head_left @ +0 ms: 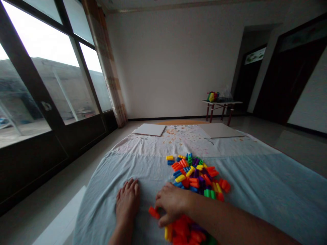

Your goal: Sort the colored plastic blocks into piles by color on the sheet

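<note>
My left hand (pixel 128 199) lies flat, palm down, on the light blue cloth, with nothing under its fingers that I can see. To its right, my right hand (pixel 172 201) is curved over the cloth, thumb apart from the fingers. An orange plastic building block (pixel 154 212) sits right at its fingertips; whether they touch is unclear. Beyond this hand spreads a heap of colourful plastic blocks (pixel 194 173) in red, yellow, blue, green and purple. More blocks (pixel 182 229), mostly red, lie under and in front of my right forearm, which hides part of them.
The cloth (pixel 102 204) covers a table with a rounded edge. Two flat boards, a white one (pixel 149 129) and a greyish one (pixel 221 130), rest at its far end. A small side table (pixel 222 102) with a colourful bag stands by the wall. Glass doors (pixel 53 78) are left.
</note>
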The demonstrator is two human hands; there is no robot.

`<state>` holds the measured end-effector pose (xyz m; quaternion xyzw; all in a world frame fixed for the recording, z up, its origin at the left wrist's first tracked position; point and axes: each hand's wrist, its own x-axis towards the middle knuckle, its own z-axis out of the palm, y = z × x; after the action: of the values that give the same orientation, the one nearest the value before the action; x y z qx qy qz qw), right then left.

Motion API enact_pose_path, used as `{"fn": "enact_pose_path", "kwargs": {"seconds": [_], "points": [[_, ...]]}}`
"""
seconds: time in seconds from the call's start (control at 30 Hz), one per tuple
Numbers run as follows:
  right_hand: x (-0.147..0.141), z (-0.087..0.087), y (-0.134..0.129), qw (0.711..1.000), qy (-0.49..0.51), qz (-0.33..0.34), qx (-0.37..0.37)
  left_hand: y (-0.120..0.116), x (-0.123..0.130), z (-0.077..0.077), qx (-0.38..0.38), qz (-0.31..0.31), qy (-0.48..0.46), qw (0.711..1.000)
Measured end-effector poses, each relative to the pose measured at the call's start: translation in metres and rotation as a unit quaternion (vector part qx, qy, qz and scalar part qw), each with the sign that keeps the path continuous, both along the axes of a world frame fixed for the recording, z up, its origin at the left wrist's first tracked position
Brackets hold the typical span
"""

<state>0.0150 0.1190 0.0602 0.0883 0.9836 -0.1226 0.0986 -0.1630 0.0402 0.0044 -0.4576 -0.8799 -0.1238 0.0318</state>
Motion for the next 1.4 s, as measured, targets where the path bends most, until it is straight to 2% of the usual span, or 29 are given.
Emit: {"fn": "enact_pose_path", "kwargs": {"seconds": [0.07,0.13,0.2,0.33,0.43,0.57,0.77,0.83,0.97,1.1,1.23,1.4], "points": [[0.013,0.013,0.017,0.998,-0.033,-0.015,-0.049,0.002,-0.001,-0.002,0.001,0.010,-0.005,1.000],[0.013,0.024,0.041,0.991,-0.003,-0.110,-0.075,0.003,-0.001,-0.003,-0.005,0.016,-0.002,1.000],[0.003,0.029,0.067,0.976,0.048,-0.205,-0.056,0.004,-0.002,-0.004,-0.015,0.016,0.004,1.000],[-0.019,0.021,0.109,0.963,0.066,-0.263,-0.010,0.003,-0.003,-0.003,-0.035,0.014,0.015,0.999],[-0.023,0.010,0.124,0.962,0.045,-0.270,0.009,0.003,-0.004,-0.002,-0.042,0.016,0.023,0.999],[-0.006,0.004,0.121,0.974,0.003,-0.227,0.002,0.005,-0.007,-0.005,-0.050,0.016,0.025,0.998],[0.055,0.016,0.104,0.986,-0.035,-0.152,-0.052,0.009,-0.010,-0.009,-0.052,0.013,0.036,0.998],[0.065,0.021,0.109,0.982,0.001,-0.183,-0.055,0.009,-0.010,-0.008,-0.063,0.016,0.037,0.997],[0.053,0.020,0.136,0.935,0.105,-0.338,0.022,0.008,-0.007,-0.004,-0.067,0.018,0.042,0.997],[0.034,0.007,0.158,0.921,0.080,-0.382,0.025,0.007,-0.003,0.002,-0.083,0.024,0.037,0.996],[0.038,-0.001,0.159,0.938,0.046,-0.342,-0.017,0.007,-0.004,0.000,-0.081,0.022,0.041,0.996],[0.066,0.005,0.131,0.971,0.037,-0.224,-0.074,0.008,-0.010,-0.011,-0.049,0.009,0.063,0.997]]}}
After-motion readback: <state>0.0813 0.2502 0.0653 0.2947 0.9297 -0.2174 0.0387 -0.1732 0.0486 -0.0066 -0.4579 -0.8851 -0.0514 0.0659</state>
